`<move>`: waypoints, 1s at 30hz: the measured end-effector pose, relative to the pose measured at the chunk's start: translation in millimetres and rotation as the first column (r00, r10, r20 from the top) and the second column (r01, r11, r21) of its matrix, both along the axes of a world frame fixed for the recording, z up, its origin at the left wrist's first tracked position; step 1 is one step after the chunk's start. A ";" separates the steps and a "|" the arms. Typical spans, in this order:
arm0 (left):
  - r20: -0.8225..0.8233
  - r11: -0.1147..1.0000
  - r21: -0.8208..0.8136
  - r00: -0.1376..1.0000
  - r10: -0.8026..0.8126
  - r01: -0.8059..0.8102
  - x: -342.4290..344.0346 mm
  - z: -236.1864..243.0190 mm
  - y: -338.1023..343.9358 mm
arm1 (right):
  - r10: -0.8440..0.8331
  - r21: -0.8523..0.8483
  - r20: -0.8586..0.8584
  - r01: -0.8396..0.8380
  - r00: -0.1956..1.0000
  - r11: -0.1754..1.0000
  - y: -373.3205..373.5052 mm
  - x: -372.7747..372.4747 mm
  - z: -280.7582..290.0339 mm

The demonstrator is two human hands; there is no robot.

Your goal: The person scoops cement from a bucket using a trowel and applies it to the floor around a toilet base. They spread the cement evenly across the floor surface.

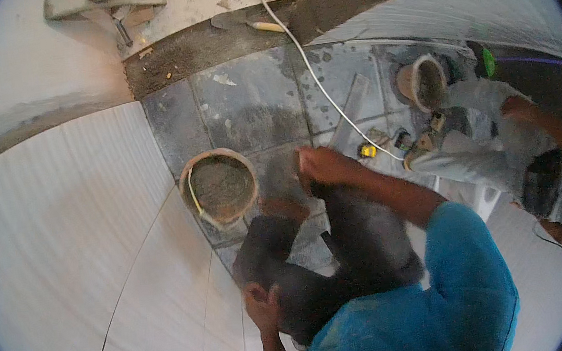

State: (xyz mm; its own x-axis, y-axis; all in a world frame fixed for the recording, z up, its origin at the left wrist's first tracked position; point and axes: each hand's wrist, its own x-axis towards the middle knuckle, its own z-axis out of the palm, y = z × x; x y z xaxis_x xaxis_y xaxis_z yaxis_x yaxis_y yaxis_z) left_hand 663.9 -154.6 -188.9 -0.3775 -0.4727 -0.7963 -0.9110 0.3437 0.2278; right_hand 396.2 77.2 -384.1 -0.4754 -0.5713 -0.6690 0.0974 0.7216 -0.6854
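Two bare hands in play, both belonging to the person in the blue shirt (411,321), crouching low on the grey tiled floor (251,102)! The right hand (316,165) reaches out past the knee, just above the tiles, its fingers bent and blurred; how far they open, and whether they grip anything, I cannot tell. Down by the other knee sits the left hand (262,309), palm side partly up, fingers half curled with a gap before the thumb, seemingly holding nothing. Two buckets on the floor, count them! The nearer bucket (218,151) stands left of the right hand, apart from it and close by the pale wall (118,216), loaded with one grey mix (226,182), its single yellowish handle slung along the left side. The farther bucket (407,81) is over to the right, also with grey stuff inside. One co-worker (483,165) in grey clothing is beyond the right arm, near that second bucket. One yellow tape measure (367,150) lies near the co-worker's side, one long flat bar (350,107) slants across the tiles, and one white cable (314,73) crosses over it. Up at the far edge, one trowel (264,26) with a yellowish handle lies beneath that cable.
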 end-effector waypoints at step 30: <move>-0.531 0.180 0.066 0.118 0.839 -0.981 19.0 -373.6 -88.5 | 0.497 0.321 -0.709 -0.398 0.500 0.859 -273.9 -234.8 -280.6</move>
